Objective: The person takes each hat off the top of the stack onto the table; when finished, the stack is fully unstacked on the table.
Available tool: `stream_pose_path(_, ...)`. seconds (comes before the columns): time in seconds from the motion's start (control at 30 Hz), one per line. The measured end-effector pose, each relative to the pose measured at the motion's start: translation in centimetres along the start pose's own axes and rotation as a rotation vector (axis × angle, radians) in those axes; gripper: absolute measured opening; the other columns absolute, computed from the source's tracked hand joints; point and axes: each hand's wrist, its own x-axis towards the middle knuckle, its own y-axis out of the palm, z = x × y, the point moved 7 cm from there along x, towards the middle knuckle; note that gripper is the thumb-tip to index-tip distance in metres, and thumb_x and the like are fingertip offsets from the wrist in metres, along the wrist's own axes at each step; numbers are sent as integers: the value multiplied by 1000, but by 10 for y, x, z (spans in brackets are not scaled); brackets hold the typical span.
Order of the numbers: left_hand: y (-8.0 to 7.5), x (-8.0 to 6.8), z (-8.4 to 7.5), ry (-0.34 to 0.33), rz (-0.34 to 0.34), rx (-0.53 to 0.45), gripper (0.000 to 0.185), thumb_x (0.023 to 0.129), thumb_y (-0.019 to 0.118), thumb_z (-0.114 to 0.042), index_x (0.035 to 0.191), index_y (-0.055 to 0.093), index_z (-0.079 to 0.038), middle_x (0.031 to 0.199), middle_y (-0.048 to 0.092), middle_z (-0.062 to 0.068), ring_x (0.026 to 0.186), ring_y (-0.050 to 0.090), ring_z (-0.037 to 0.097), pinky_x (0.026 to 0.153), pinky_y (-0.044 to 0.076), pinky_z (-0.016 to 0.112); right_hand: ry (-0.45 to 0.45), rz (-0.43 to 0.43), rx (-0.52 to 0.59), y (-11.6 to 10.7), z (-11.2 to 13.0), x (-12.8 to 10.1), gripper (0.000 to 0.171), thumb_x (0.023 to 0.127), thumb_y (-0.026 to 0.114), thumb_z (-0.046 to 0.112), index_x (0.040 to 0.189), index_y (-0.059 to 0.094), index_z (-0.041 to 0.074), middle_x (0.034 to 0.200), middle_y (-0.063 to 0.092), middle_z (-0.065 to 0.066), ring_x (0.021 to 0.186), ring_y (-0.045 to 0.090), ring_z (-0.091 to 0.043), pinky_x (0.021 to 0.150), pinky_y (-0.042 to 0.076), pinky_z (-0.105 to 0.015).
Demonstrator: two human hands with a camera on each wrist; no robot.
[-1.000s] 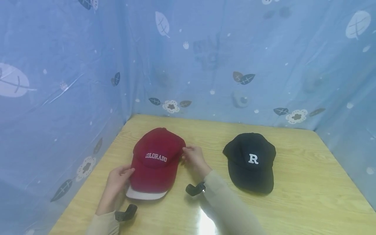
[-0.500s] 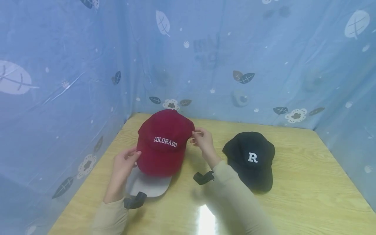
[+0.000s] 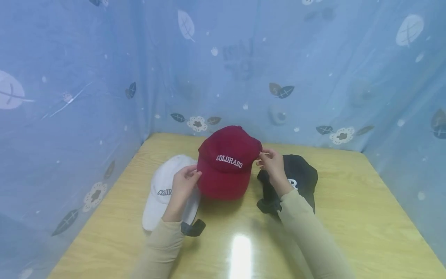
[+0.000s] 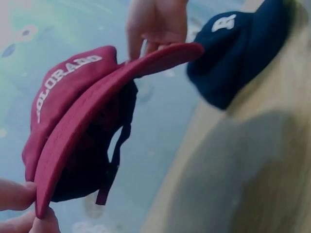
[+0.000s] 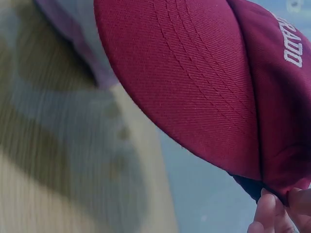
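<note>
A dark red cap (image 3: 226, 162) lettered COLORADO hangs in the air above the wooden table (image 3: 348, 217), held from both sides. My left hand (image 3: 184, 186) pinches its left edge; the left wrist view shows the fingertips (image 4: 29, 213) on the brim (image 4: 87, 121). My right hand (image 3: 271, 164) pinches the cap's right edge, with its fingers (image 5: 277, 213) under the crown in the right wrist view. A white cap (image 3: 163, 190) lies on the table to the left, partly behind my left hand. A black cap (image 3: 303, 176) with a white R lies to the right, partly hidden by my right hand.
Blue plastic sheeting (image 3: 87, 77) with leaf and flower prints walls the table on the left, back and right. A bright light glare (image 3: 240, 255) sits on the near part of the table. Black wrist straps (image 3: 193, 228) show on both sleeves.
Both hands lifted the red cap off the white cap beneath it and carried it to the right, up over the space beside the black cap. The white cap is now uncovered.
</note>
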Motion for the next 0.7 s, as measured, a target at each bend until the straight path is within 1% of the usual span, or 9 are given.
stream_pose_path(0.03, 6, 0, 1, 0, 1, 7, 30, 85, 62, -8, 114, 62, 0, 97, 66, 19, 77, 63, 19, 64, 51, 26, -1, -12, -9, -5, -4, 1, 28, 92, 53, 14, 115, 56, -1, 75, 64, 4, 61, 61, -11, 57, 50, -23)
stream_pose_path(0.13, 22, -4, 5, 15, 3, 38, 30, 84, 63, -7, 113, 61, 0, 97, 66, 18, 83, 64, 25, 71, 52, 33, 2, -41, -64, -17, -15, 2, 26, 92, 54, 14, 112, 58, -1, 78, 65, -3, 61, 62, -14, 56, 51, -23)
stream_pose_path(0.23, 32, -11, 9, 41, -3, 88, 30, 82, 63, -6, 112, 62, 0, 95, 67, 16, 86, 64, 27, 78, 51, 39, 16, -60, -128, -23, -26, 3, 25, 91, 54, 14, 110, 59, -2, 83, 65, -10, 57, 60, -12, 53, 51, -24)
stream_pose_path(0.27, 35, -13, 11, 47, -3, 98, 30, 81, 64, -5, 111, 62, 1, 93, 68, 15, 86, 64, 28, 78, 51, 40, 25, -61, -147, -24, -31, 3, 26, 91, 54, 14, 110, 59, -2, 84, 65, -12, 57, 61, -13, 53, 51, -24)
stream_pose_path(0.33, 41, -16, 16, 56, 5, 120, 31, 80, 64, -4, 111, 62, 1, 91, 68, 15, 84, 64, 27, 75, 52, 38, 36, -63, -188, -24, -38, 2, 26, 90, 55, 15, 109, 60, -2, 85, 65, -15, 54, 60, -11, 50, 50, -23)
stream_pose_path(0.4, 47, -19, 22, 65, 33, 128, 33, 79, 64, -2, 112, 61, 4, 91, 67, 16, 84, 64, 27, 73, 52, 37, 27, -58, -242, -24, -44, 2, 26, 90, 55, 15, 108, 60, -3, 87, 65, -17, 54, 60, -11, 49, 50, -23)
stream_pose_path(0.5, 55, -24, 32, 50, 95, 130, 37, 79, 63, 0, 114, 58, 8, 92, 66, 18, 82, 63, 28, 71, 53, 36, 1, -53, -348, -23, -50, 2, 25, 90, 56, 17, 106, 62, -2, 88, 66, -19, 55, 61, -11, 49, 51, -24)
stream_pose_path(0.6, 61, -28, 41, 20, 150, 134, 41, 78, 64, 0, 117, 54, 10, 96, 65, 20, 86, 63, 29, 76, 52, 37, -24, -59, -441, -23, -54, 1, 25, 90, 55, 18, 104, 62, -2, 89, 67, -19, 55, 61, -13, 48, 51, -25)
stream_pose_path(0.7, 66, -30, 48, 16, 188, 120, 46, 78, 63, 1, 121, 50, 11, 102, 63, 24, 90, 62, 32, 80, 51, 39, -22, -59, -479, -23, -57, -2, 25, 89, 54, 17, 103, 62, -2, 87, 66, -18, 54, 61, -14, 47, 51, -25)
